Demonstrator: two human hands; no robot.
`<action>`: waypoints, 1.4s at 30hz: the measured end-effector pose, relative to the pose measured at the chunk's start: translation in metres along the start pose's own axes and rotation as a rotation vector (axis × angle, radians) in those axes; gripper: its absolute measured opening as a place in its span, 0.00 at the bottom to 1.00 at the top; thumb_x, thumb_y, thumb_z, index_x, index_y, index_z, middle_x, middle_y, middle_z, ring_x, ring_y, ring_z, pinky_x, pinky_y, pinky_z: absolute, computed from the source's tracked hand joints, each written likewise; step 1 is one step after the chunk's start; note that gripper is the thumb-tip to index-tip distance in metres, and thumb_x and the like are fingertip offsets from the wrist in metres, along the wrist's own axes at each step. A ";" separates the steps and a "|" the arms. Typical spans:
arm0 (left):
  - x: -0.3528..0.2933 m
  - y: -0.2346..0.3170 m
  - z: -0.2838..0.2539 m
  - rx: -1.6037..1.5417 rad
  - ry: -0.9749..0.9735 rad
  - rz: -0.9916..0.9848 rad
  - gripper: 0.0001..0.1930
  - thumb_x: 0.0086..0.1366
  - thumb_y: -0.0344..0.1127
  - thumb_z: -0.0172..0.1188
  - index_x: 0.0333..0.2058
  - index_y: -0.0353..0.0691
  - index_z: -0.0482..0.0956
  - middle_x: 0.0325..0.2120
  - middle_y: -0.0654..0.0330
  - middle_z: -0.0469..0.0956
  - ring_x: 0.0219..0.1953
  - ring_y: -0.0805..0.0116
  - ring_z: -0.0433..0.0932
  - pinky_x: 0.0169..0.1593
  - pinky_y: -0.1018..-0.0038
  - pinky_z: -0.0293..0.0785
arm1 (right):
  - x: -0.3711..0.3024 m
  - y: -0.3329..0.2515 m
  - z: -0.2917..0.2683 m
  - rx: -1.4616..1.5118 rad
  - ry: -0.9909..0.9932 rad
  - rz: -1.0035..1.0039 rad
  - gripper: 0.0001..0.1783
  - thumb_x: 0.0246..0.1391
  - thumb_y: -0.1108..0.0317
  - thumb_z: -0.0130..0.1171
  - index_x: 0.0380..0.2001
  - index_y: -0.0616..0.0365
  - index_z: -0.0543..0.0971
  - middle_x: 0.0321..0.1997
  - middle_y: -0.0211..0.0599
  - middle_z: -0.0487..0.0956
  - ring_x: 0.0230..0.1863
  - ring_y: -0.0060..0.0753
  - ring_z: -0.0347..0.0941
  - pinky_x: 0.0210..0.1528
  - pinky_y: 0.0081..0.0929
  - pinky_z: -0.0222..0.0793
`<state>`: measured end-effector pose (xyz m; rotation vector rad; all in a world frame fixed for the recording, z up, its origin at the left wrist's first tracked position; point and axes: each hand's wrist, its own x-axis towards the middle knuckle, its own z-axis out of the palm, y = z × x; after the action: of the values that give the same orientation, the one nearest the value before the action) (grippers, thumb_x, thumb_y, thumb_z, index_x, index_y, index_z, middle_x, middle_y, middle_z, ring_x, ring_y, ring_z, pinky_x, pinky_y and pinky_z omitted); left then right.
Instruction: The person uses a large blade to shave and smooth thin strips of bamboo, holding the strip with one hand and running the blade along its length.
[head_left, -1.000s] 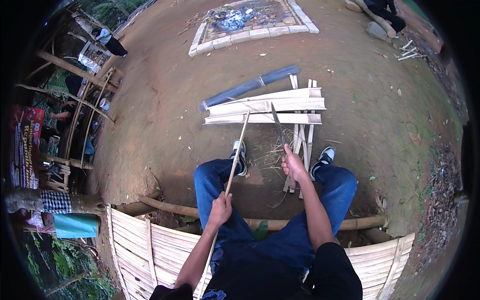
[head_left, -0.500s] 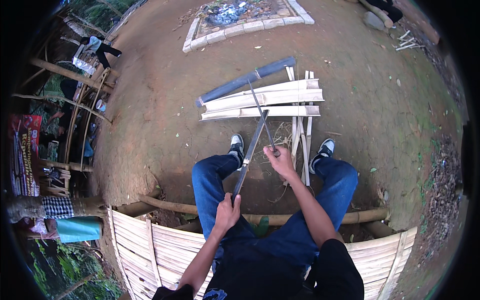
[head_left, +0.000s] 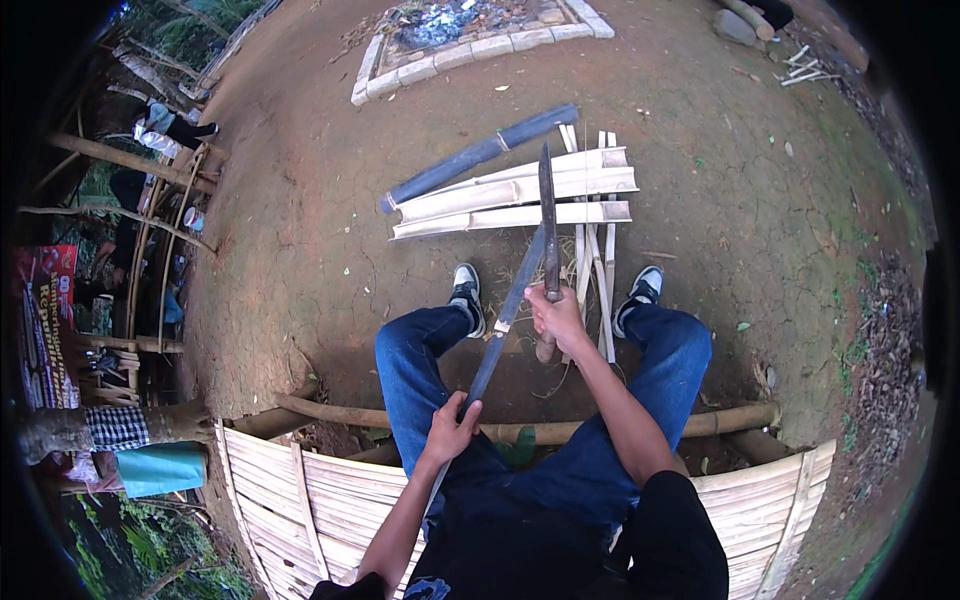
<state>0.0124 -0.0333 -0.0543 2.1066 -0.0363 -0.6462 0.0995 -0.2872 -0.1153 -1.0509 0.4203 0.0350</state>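
My left hand (head_left: 452, 430) is closed around the near part of a long, dark-skinned bamboo strip (head_left: 490, 360), which slants away to the right between my knees. A pale patch shows at its node. My right hand (head_left: 557, 315) grips the wooden handle of a machete (head_left: 549, 215). Its blade points away from me, close to the strip's far end; whether they touch I cannot tell. Beyond my feet lie pale split bamboo halves (head_left: 560, 183), inner faces up. A dark bamboo piece (head_left: 470, 158) lies behind them, and thin bamboo strips (head_left: 601, 300) lie at their right.
I sit on a slatted bamboo bench (head_left: 350, 500) with a bamboo pole (head_left: 350, 412) along its front. A stone-edged fire pit (head_left: 470, 58) with ash is far ahead. At left stand a pole structure (head_left: 130, 160), a red banner (head_left: 48, 320) and a person (head_left: 170, 125).
The machete has swung from leaning left across the strip to pointing nearly straight ahead, with more of its blade's side showing. Both hands keep their holds, and the whole view has shifted slightly.
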 end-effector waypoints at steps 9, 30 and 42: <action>0.007 0.028 -0.012 0.193 0.255 0.158 0.14 0.68 0.42 0.58 0.34 0.35 0.75 0.16 0.56 0.72 0.19 0.69 0.71 0.26 0.70 0.68 | -0.016 -0.016 0.004 -0.923 -0.106 -0.472 0.33 0.55 0.38 0.53 0.28 0.64 0.81 0.17 0.52 0.77 0.23 0.53 0.78 0.30 0.43 0.74; -0.036 0.042 -0.058 0.247 0.445 0.192 0.14 0.64 0.40 0.63 0.33 0.32 0.77 0.12 0.56 0.69 0.14 0.73 0.66 0.22 0.73 0.62 | 0.027 -0.002 -0.054 -0.217 0.329 -0.206 0.33 0.65 0.41 0.44 0.14 0.54 0.65 0.10 0.25 0.64 0.08 0.15 0.58 0.08 0.17 0.51; -0.042 0.052 -0.039 0.344 0.626 0.369 0.14 0.60 0.40 0.66 0.40 0.38 0.83 0.21 0.45 0.79 0.24 0.46 0.79 0.30 0.62 0.74 | -0.122 -0.051 0.056 -1.295 -0.093 -0.689 0.29 0.52 0.38 0.58 0.22 0.58 0.78 0.13 0.43 0.76 0.18 0.48 0.77 0.21 0.40 0.73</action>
<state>0.0048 -0.0231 0.0218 2.4584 -0.1907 0.2687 0.0167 -0.2451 -0.0058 -2.4135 -0.1409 -0.2967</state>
